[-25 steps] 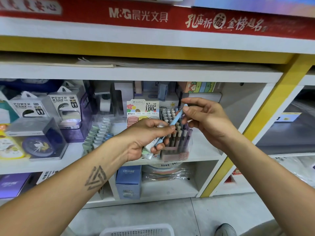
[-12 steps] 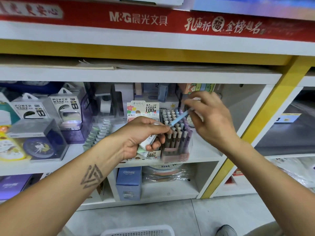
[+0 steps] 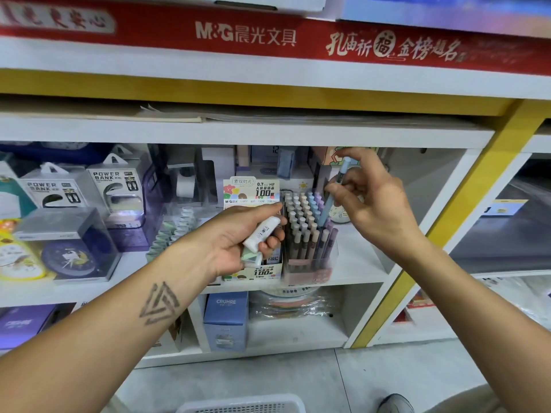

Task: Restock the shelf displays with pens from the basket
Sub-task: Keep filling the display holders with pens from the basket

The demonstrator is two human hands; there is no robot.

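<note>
- Pinching a light-blue pen, the right hand holds it near-upright, tilted slightly, tip down among the pens of the clear display holder; thumb and curled fingers close on the barrel about mid-length, index finger raised above the cap end.
- Display holder: stands near the front edge of the middle shelf, right of centre; filled with rows of upright pens, caps beige, blue and lilac.
- Left hand: palm turned up and rightward, fingers curled round a small white tube-shaped item with a barcode plus something pale green under it; just left of the holder, in front of a lead-refill box printed "0.7 HB 100". Forearm carries a triangle tattoo.
- Basket: white rim only, at the bottom edge of the view, on the floor; contents not visible.
- Shelf, left part: power bank boxes, a clear box with a round dark-blue item, a stepped row of pale-green items.
- Lower shelf: blue box marked CRUHRE, plastic-wrapped round pack beside it.
- Above: red M&G banner, yellow trim; yellow upright at the right end of the shelf unit.
- Floor grey; a shoe at bottom right.
</note>
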